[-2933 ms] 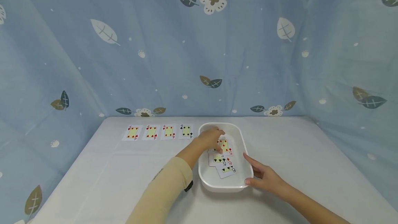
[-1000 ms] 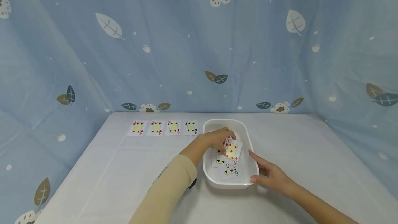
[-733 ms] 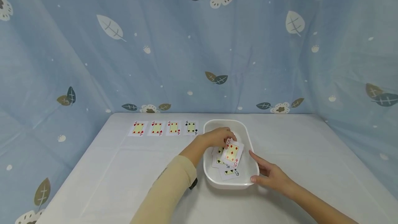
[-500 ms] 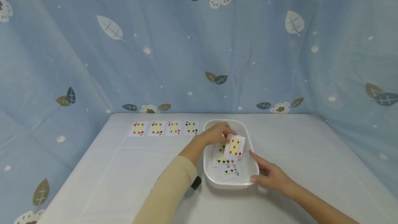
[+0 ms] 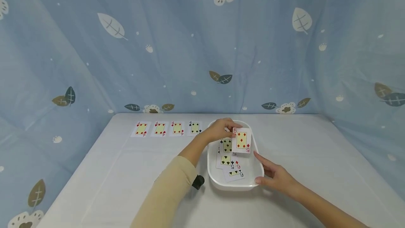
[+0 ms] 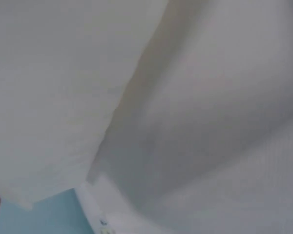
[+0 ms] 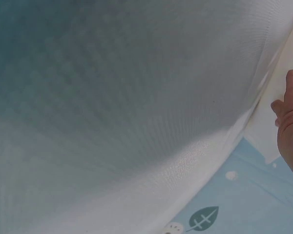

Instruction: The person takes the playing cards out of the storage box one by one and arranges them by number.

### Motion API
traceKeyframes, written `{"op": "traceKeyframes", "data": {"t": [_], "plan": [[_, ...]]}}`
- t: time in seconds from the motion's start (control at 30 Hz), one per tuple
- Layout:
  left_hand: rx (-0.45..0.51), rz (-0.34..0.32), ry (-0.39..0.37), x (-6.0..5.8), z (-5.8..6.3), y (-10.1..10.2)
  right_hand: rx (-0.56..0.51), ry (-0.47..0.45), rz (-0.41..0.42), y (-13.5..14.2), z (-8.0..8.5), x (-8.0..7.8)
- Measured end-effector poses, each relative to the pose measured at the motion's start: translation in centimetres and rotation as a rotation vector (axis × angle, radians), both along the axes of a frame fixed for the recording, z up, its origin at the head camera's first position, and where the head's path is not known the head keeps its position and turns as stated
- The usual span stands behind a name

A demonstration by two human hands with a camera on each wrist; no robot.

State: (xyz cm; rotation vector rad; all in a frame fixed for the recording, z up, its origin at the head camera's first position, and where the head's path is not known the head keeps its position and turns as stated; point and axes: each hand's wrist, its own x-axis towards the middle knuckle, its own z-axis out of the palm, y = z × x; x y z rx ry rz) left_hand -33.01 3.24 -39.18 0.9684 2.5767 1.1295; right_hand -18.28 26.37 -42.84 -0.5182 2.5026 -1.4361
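Observation:
In the head view my left hand (image 5: 218,130) pinches a playing card, the five of diamonds (image 5: 241,140), by its left edge, raised over a white plastic tub (image 5: 212,182). Below it in the tub lie several overlapping cards, among them a black five (image 5: 227,145), a club card (image 5: 225,160) and a six (image 5: 233,174). My right hand (image 5: 278,177) holds the tub's right side near the front corner, thumb and fingers spread along the wall. The right wrist view shows the right hand (image 7: 292,122) against the tub's wall (image 7: 281,83). Only a sliver of the left hand shows in the left wrist view.
Left of the tub, a row of fours lies face up: two heart cards (image 5: 141,129) (image 5: 159,129), a diamond card (image 5: 177,128) and a black card (image 5: 195,127). A small black device (image 5: 198,182) sits at the left wrist. A patterned blue curtain (image 5: 177,52) hangs behind the table.
My left hand has taken hold of the five of diamonds and lifted it off the other cards, up and slightly right, uncovering a black five. The right hand still holds the tub.

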Motion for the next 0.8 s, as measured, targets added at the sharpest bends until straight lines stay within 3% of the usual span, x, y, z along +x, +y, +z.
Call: {"op": "traceKeyframes", "data": {"t": [0.17, 0.37, 0.6, 0.8], "plan": [[0.077, -0.012, -0.013, 0.2, 1.3, -0.1, -0.011, -0.006, 0.002, 0.2, 0.1, 0.0], [0.08, -0.024, -0.014, 0.7, 2.6, -1.1, -0.005, 0.004, 0.003, 0.3, 0.3, -0.1], [0.069, -0.031, -0.015, 0.6, 3.4, -3.3, -0.036, 0.007, 0.014, 0.5, 0.3, 0.0], [0.095, 0.001, -0.024, 0.4, 3.8, -6.1, -0.057, 0.05, 0.05, 0.3, 0.0, -0.1]]}}
